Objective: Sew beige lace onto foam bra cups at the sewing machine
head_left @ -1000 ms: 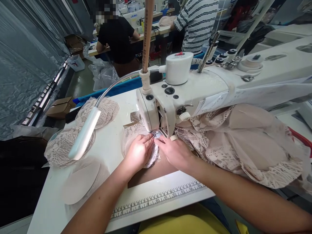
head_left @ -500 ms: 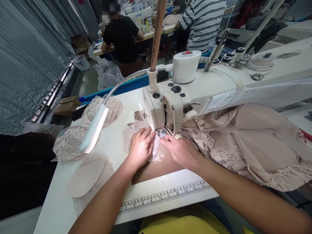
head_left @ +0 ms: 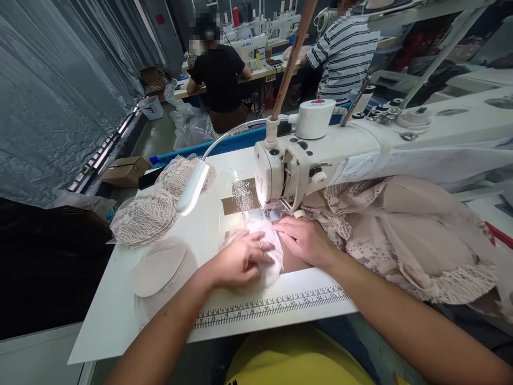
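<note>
A pale lace cup piece (head_left: pixel 272 262) lies brightly lit in front of the sewing machine (head_left: pixel 276 171). My left hand (head_left: pixel 242 259) rests on it, fingers spread and slightly blurred. At the piece's right edge is my right hand (head_left: pixel 304 238), its fingers stretched out flat toward the needle area and the fingertips touching or very near the lace. Below that hand shows a brown patch (head_left: pixel 294 259) on the table. The machine head partly hides the needle and presser foot.
Stacked lace cups (head_left: pixel 146 216) and plain beige cup pieces (head_left: pixel 160 272) lie on the left of the table. A lamp (head_left: pixel 193 187) hangs over that side. Beige lace fabric (head_left: pixel 417 230) is heaped at right. A printed ruler (head_left: pixel 272 307) runs along the front edge. Two people sit beyond.
The lace piece has come toward me, away from the needle. My left hand has moved nearer with it and its fingers have spread. The camera view has shifted.
</note>
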### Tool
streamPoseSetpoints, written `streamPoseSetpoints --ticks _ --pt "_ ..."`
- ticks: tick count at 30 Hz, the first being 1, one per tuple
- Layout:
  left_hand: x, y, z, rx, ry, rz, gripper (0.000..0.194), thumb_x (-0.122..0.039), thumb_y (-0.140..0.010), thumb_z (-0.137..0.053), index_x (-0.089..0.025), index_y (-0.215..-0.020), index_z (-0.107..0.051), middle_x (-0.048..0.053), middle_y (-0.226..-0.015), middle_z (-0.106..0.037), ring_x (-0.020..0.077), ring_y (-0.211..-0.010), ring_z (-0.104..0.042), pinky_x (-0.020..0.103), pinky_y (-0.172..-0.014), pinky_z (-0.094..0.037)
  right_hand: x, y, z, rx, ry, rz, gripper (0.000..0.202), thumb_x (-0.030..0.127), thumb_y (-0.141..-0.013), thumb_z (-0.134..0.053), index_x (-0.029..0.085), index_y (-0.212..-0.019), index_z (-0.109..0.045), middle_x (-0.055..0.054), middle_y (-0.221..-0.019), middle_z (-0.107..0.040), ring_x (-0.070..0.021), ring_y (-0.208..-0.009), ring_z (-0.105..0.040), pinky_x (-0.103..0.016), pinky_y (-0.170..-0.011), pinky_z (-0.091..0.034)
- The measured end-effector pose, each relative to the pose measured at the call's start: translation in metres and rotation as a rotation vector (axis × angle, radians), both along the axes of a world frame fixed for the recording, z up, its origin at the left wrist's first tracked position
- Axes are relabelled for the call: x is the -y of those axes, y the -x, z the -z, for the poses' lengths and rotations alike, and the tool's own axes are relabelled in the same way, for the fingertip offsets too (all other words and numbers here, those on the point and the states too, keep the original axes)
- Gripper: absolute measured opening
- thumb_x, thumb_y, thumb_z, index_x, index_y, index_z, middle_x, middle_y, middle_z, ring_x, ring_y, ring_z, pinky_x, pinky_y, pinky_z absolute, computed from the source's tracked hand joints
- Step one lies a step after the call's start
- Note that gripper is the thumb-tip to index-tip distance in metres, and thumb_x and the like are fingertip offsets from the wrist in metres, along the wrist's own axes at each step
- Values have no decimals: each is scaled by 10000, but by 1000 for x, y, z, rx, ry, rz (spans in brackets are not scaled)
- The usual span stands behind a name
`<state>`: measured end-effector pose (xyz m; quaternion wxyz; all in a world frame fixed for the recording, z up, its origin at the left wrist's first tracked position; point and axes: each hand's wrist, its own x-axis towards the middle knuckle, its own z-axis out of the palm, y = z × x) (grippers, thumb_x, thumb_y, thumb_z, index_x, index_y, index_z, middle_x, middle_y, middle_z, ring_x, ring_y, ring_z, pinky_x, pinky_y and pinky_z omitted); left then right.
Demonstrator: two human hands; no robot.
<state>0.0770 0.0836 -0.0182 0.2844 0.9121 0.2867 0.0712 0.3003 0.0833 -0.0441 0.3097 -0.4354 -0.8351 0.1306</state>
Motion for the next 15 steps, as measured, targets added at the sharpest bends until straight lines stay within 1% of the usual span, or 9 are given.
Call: streamPoseSetpoints --ticks 1,2,4,6,7,8,11,13,15 --pt "8 1 -4 53 24 44 474 -72 -710 -525 -278 -1114 -664 4 -1297 -595 278 -1331 -398 522 -1119 -283 0 -1 -1 -11 -1 -17 297 112 -861 -440 165 -1005 -695 -62 -940 -701 -167 -857 -627 -291 -766 -492" --pt "14 2 -7 107 24 32 473 -69 -730 -519 -270 -1136 -653 14 -1280 -607 258 -1314 -424 482 -1111 -324 0 -1 -1 -16 -3 -35 294 115 -861 -439 166 -993 -697 -62 -936 -701 -167 -858 -624 -296 -775 -492" --pt "22 1 -7 187 -28 -107 447 -92 -792 -502 -238 -1200 -612 56 -1288 -595 238 -1268 -475 429 -1070 -401 0 -1 0 -6 -8 -72 289 115 -857 -438 169 -969 -699 -60 -916 -698 -167 -851 -617 -305 -787 -489" --pt "22 -2 -3 174 -92 -247 386 -154 -858 -479 -205 -1224 -591 97 -1295 -581 242 -1216 -520 422 -1023 -454 0 -1 2 26 -13 -92 278 113 -846 -454 166 -969 -697 -60 -894 -690 -170 -845 -606 -307 -789 -482" --pt "19 -4 1 144 -124 -273 356 -187 -879 -471 -184 -1212 -598 115 -1289 -582 250 -1199 -532 430 -1012 -463 -1 -1 3 48 -15 -96 278 111 -837 -465 163 -987 -693 -62 -894 -684 -173 -850 -599 -308 -791 -477" --pt "15 -8 5 116 -157 -265 338 -210 -891 -465 -159 -1192 -609 131 -1282 -583 260 -1193 -535 439 -1012 -461 -1 -1 4 76 -16 -97 290 105 -829 -470 161 -1016 -685 -65 -902 -678 -178 -862 -591 -309 -795 -473" --pt "2 -20 13 82 -230 -139 330 -197 -896 -444 -106 -1159 -622 153 -1287 -575 266 -1211 -518 429 -1040 -438 -1 -1 3 195 -8 -56 372 73 -817 -449 144 -1128 -640 -84 -952 -655 -192 -899 -565 -313 -796 -455" --pt "-3 -25 13 79 -237 -103 332 -173 -894 -430 -99 -1156 -618 153 -1280 -576 252 -1199 -529 398 -1026 -454 0 -1 0 300 8 -6 365 66 -834 -427 137 -1121 -640 -85 -930 -638 -190 -864 -548 -302 -758 -436" --pt "-5 -27 11 53 -234 -123 338 -188 -890 -446 -109 -1179 -600 156 -1276 -569 254 -1175 -543 396 -993 -479 1 -2 -4 391 17 17 324 79 -860 -421 147 -1066 -661 -72 -881 -618 -181 -801 -524 -292 -710 -406"
